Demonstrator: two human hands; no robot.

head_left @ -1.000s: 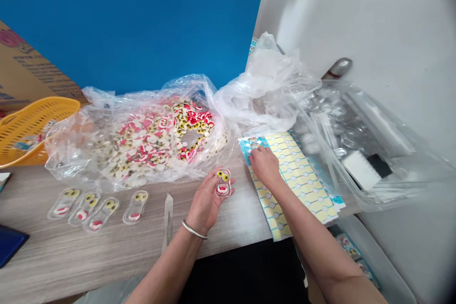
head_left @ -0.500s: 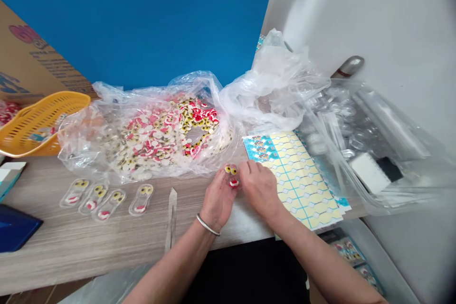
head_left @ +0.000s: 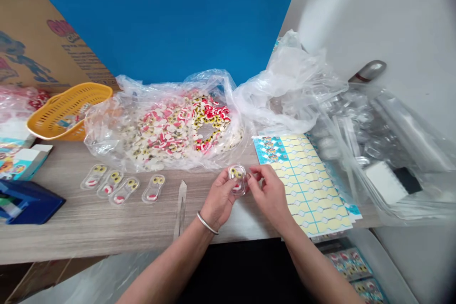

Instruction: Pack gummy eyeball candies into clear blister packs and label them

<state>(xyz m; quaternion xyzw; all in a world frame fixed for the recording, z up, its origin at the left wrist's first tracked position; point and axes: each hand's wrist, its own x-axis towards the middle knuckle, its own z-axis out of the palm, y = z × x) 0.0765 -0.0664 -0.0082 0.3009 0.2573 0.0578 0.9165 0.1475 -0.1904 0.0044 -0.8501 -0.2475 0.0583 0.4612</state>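
My left hand (head_left: 218, 202) is closed on a small clear plastic case (head_left: 238, 171), its thumb lying across the front. Yellow eye pieces and a red-and-white mouth piece show inside, under a shiny clear layer. At the case's right edge, my right hand (head_left: 270, 197) has its thumb and fingertips pinched against the rim. To the left on the table lie several open clear cases (head_left: 154, 188) holding the same kind of eye and mouth pieces. A pair of metal tweezers (head_left: 181, 206) rests between them and my left hand.
Behind my hands, a clear bag (head_left: 160, 133) spills loose eye and mouth pieces. Printed yellow-and-blue sheets (head_left: 302, 180) lie at right, beside a bag of clear plastic parts (head_left: 363, 133). A yellow basket (head_left: 53, 114) and a blue tape dispenser (head_left: 39, 204) are at left.
The case in my left hand now has a clear layer over its pieces, and my right fingers have shifted onto its edge. The view has swung left, so the table appears further right.
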